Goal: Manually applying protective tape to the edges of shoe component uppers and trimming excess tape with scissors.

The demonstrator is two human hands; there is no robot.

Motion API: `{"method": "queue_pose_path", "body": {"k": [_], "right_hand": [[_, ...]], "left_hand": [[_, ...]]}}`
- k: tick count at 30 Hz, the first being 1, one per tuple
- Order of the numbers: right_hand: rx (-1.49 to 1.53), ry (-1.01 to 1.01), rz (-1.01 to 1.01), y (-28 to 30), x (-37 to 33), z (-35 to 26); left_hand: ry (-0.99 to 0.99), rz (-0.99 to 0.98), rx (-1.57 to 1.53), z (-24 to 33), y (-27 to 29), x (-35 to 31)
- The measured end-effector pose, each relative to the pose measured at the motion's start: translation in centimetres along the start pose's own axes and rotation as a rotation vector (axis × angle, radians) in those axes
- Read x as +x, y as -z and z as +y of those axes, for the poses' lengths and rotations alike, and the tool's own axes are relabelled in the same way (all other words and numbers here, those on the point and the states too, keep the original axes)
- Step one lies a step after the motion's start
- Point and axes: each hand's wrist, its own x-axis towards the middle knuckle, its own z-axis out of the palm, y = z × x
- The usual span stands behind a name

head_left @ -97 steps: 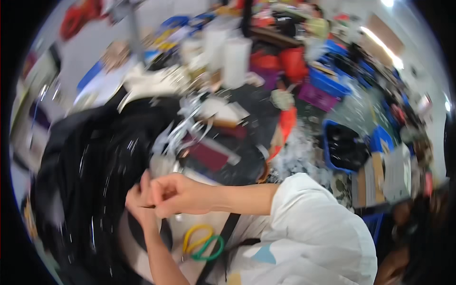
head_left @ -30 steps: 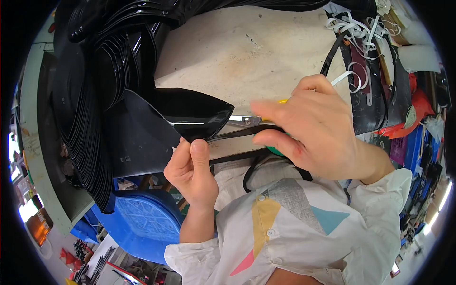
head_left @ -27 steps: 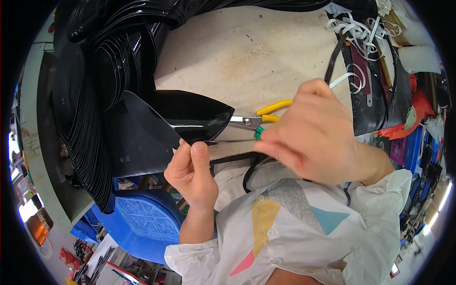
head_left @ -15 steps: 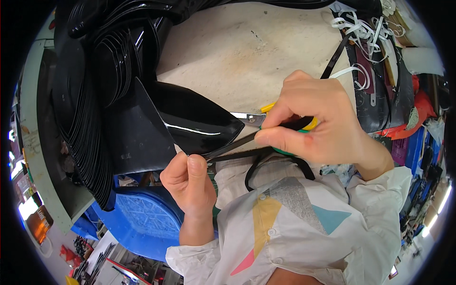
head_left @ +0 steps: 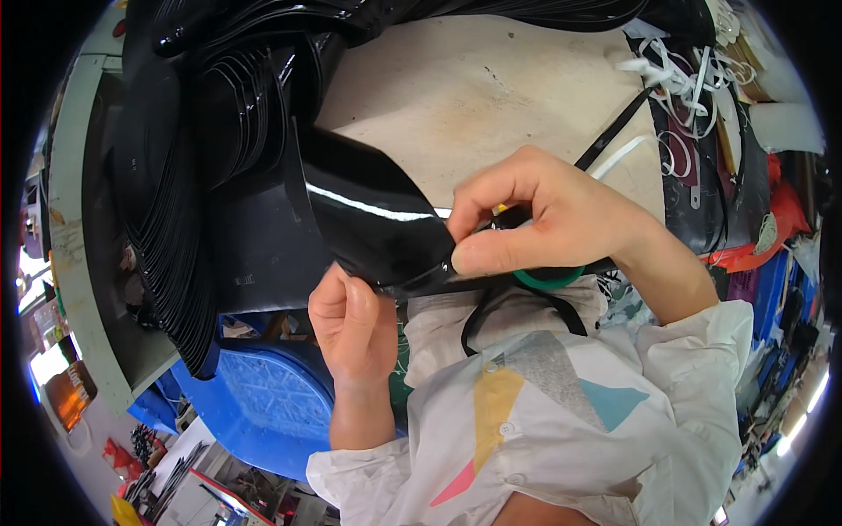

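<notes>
A glossy black shoe-upper-like leather piece [head_left: 373, 197] spans the space before me, its right end narrowing. My left hand [head_left: 353, 329] is closed, thumb and fingers pinching its lower edge. At the narrow right end, my right hand [head_left: 561, 215] pinches the same piece between thumb and forefinger. A narrow black strip seems to run along the lower edge between the hands; its exact lie is hard to make out. Scissors lie mostly hidden behind my right hand, with a bit of blade [head_left: 443, 213] showing. Below that hand is a green curved object [head_left: 550, 278].
Stacked black pieces [head_left: 167, 219] fill the left side of the pale work surface [head_left: 430, 96]. A blue plastic basin [head_left: 263, 408] stands below left. White ribbons [head_left: 688, 83] tangle at the back right, near a black band [head_left: 614, 130] and a red bag [head_left: 776, 223].
My right hand has moved left onto the leather piece's narrow end. The black strip, earlier stretched between my hands, now shows little. The piece has bent upward, and more of the scissors is covered.
</notes>
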Motion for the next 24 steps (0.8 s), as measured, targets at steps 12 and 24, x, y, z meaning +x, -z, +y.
{"method": "queue_pose_path", "body": {"k": [12,24], "right_hand": [[-0.516,0.257,0.120,-1.2,-0.7,-1.8],[-1.374,0.224,0.844,6.7,-8.8,-0.1]], "left_hand": [[0.133,0.086,0.328,3.1,-1.6,0.7],[0.102,0.241,0.330,1.3,-3.2,3.0]]}}
